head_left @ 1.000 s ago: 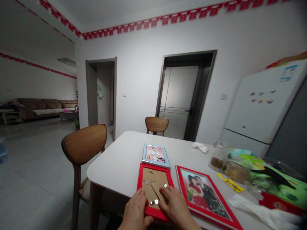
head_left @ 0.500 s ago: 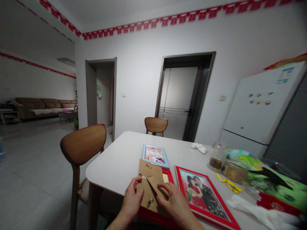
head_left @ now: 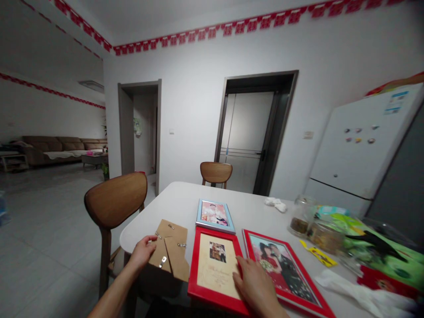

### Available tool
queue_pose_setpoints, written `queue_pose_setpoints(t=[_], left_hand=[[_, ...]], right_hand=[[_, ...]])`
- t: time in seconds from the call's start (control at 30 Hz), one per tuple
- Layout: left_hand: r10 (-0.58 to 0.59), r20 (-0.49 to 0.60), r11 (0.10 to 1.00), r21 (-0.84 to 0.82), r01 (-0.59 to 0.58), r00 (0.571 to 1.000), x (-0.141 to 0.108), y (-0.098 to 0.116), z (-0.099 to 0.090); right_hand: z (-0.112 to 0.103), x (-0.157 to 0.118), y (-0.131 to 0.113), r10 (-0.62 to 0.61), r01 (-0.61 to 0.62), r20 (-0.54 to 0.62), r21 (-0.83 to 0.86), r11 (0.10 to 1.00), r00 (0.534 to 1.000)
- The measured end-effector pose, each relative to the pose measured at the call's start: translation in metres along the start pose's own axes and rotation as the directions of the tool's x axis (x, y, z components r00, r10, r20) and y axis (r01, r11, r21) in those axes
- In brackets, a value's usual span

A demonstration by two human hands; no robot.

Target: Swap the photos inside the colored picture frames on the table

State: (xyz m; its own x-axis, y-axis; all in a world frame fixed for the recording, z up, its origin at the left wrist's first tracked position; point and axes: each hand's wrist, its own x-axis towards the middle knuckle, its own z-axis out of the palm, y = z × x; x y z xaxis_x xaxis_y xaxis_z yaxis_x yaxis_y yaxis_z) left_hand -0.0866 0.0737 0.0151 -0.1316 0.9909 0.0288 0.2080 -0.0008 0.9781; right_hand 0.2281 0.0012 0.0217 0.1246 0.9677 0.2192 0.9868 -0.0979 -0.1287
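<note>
My left hand (head_left: pixel 145 250) pinches the left edge of a brown picture-frame backing board (head_left: pixel 177 256) with metal clips and a fold-out stand flap. The board is at the table's near left edge, its front part reaching past it. My right hand (head_left: pixel 255 280) rests at the right side of a red picture frame (head_left: pixel 194 269), fingertips apart, touching the frame near its cream printed insert (head_left: pixel 215 276). A small photo shows on this insert. The hand covers part of the frame's right border.
Behind the red frame lies a light-blue framed photo (head_left: pixel 216 215); to the right, a larger red framed photo (head_left: pixel 286 274). Glass jars (head_left: pixel 300 221), a yellow packet (head_left: pixel 321 257), white tissue (head_left: pixel 361 289) and green bags (head_left: pixel 391 260) crowd the table's right side. Wooden chairs (head_left: pixel 117 198) stand around.
The backing board has moved left off the red frame in my left hand, uncovering the cream insert. My right hand has left the board's flap and come down at the frame's right side.
</note>
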Motion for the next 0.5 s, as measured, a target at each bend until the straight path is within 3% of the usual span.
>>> queue_pose_setpoints(t=[0.13,0.27,0.3,0.37,0.5], left_hand=[[0.128,-0.038,0.971,0.209,-0.118,0.991,0.000,0.003,0.002],[0.256,0.005,0.915,0.323,-0.243,0.967,-0.036,0.016,0.030],[0.293,0.054,0.894,0.338,-0.294,0.955,-0.049,0.019,0.042],[0.389,0.249,0.794,0.398,-0.460,0.887,-0.075,0.024,0.066],[0.331,0.557,0.692,0.405,-0.597,0.762,-0.107,0.024,0.104]], right_hand=[[0.001,0.006,0.003,0.008,-0.008,0.006,-0.074,0.997,1.000],[0.004,0.012,0.011,0.061,-0.061,0.004,-0.078,0.995,0.998],[0.004,0.013,0.013,0.072,-0.072,-0.002,-0.077,0.994,0.997],[0.004,0.012,0.018,0.094,-0.094,-0.011,-0.077,0.993,0.996],[0.001,0.010,0.027,0.138,-0.138,0.005,-0.037,0.990,0.990]])
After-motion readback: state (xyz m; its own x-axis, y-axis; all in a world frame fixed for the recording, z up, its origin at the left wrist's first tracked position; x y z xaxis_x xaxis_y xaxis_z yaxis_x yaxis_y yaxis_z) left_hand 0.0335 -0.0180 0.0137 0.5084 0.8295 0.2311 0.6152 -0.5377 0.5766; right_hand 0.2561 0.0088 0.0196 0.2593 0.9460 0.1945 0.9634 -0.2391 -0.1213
